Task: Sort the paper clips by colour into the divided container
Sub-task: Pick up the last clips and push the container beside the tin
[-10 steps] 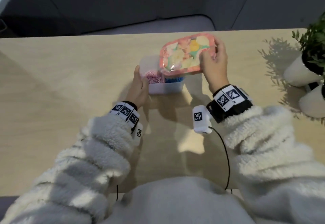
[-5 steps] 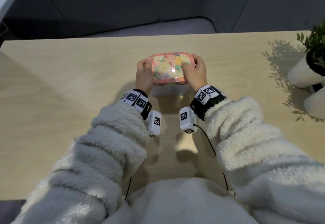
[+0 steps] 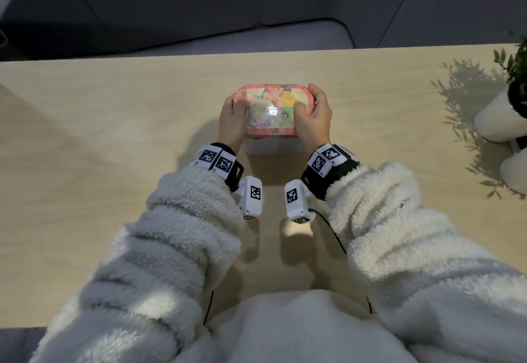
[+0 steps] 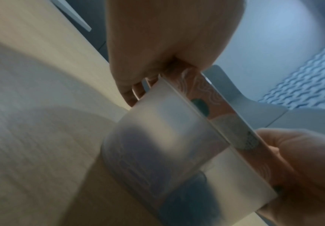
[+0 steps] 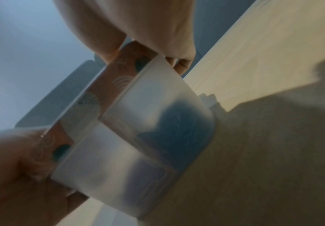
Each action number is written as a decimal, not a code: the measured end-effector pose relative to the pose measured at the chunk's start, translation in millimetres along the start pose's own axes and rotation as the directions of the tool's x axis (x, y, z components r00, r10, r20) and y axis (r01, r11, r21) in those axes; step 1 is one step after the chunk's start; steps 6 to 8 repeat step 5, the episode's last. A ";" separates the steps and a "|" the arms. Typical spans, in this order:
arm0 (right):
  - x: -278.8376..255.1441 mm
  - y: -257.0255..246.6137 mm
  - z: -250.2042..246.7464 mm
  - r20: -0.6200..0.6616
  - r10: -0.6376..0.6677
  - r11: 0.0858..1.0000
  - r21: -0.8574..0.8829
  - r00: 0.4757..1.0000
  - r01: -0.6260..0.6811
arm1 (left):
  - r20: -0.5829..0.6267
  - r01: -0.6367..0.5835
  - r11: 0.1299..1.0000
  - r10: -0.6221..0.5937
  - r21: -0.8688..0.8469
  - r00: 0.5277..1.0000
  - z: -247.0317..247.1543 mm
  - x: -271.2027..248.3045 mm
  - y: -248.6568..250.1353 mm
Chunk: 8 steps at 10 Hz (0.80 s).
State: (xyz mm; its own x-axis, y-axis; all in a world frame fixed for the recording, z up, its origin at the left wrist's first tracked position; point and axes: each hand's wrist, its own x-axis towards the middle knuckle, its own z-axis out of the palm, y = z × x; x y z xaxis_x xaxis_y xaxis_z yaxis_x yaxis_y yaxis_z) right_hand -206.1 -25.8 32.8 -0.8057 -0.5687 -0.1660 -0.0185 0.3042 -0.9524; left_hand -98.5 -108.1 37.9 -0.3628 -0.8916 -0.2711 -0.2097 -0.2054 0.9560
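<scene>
In the middle of the head view, slightly above centre, the container [image 3: 272, 148] sits on the pale wooden table [image 3: 99, 134] with its lid [image 3: 271, 109] on top. The left hand [image 3: 232, 123] clasps the lid's left end and the right hand [image 3: 313, 119] its right end; on each, the thumb lies on the top face while the fingers wrap over the edge and down the side. Holding both ends at once looks like a way to press the lid down evenly, so the step in hand is probably closing the box, with the sorting apparently finished.

The lid is glossy, rectangular with rounded corners, printed in pink, yellow and green shapes, and catches a bright spot of light. The container below is frosted, translucent plastic with smooth, slightly curved walls. In the right wrist view a blurred blue mass, likely paper clips [image 5: 179, 130], shows through one compartment wall; a paler purplish patch shows in the one beside it. No clips lie loose on the table.

At the right edge of the head view stand two white plant pots [image 3: 499, 123], well apart from the box. The sleeves [image 3: 185, 234] are thick, fluffy fleece.
</scene>
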 end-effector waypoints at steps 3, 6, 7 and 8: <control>4.9 3.9 -3.1 -0.019 -0.001 1.000 -0.025 1.000 0.000 | -0.017 -0.016 1.000 0.016 0.015 1.000 3.7 2.8 -11.3; 1.9 0.1 -3.2 -0.037 -0.072 0.994 -0.085 0.997 0.069 | 0.032 0.001 1.000 -0.001 0.003 0.999 0.2 -0.1 -2.8; 1.9 0.1 -3.2 -0.037 -0.072 0.994 -0.085 0.997 0.069 | 0.032 0.001 1.000 -0.001 0.003 0.999 0.2 -0.1 -2.8; 1.9 0.1 -3.2 -0.037 -0.072 0.994 -0.085 0.997 0.069 | 0.032 0.001 1.000 -0.001 0.003 0.999 0.2 -0.1 -2.8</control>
